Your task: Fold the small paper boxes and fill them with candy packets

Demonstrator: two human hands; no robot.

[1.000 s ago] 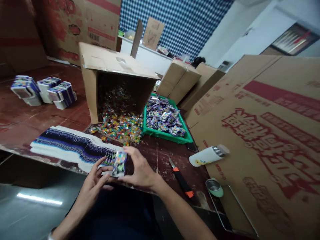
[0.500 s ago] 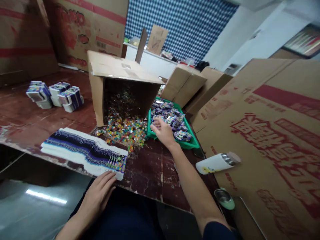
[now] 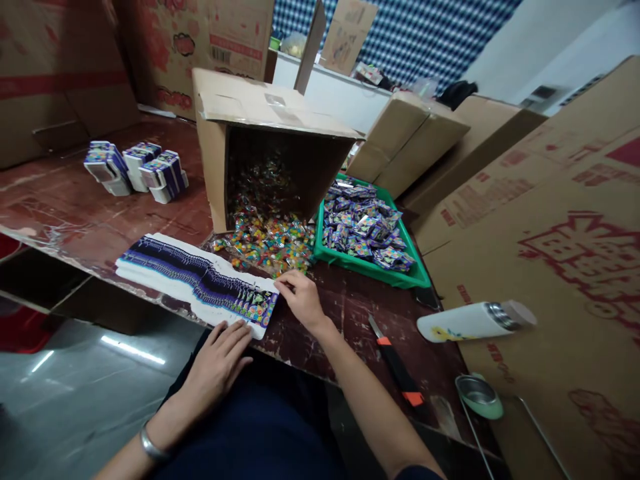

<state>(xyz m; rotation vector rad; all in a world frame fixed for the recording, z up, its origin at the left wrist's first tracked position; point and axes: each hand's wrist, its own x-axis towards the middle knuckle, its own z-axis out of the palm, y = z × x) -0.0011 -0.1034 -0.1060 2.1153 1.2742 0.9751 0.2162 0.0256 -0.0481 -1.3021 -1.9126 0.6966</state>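
A fanned stack of flat printed bags (image 3: 200, 280), white-edged with dark purple and bright round prints, lies along the table's near edge. My left hand (image 3: 219, 358) rests at the stack's near side, its fingers stretched over the white border. At the far right corner of the top bag, my right hand (image 3: 303, 298) has thumb and fingertips pinched together on its edge. Just beyond are small clear-wrapped colourful candies (image 3: 273, 243), spilling from a tipped cardboard box (image 3: 213, 170). Beside them stands a green tray (image 3: 367, 267) of filled purple packets (image 3: 363, 223).
A utility knife (image 3: 397, 367) with its blade out lies right of my right forearm. Farther right are a white bottle (image 3: 460, 323) and a green-rimmed cup (image 3: 483, 397). Bundled printed bags (image 3: 135, 170) stand at the left; large cartons (image 3: 550, 267) flank the table.
My right hand has come back from over the green tray to the corner of the bag stack. My left hand stays at the stack's near edge. The view has shifted.
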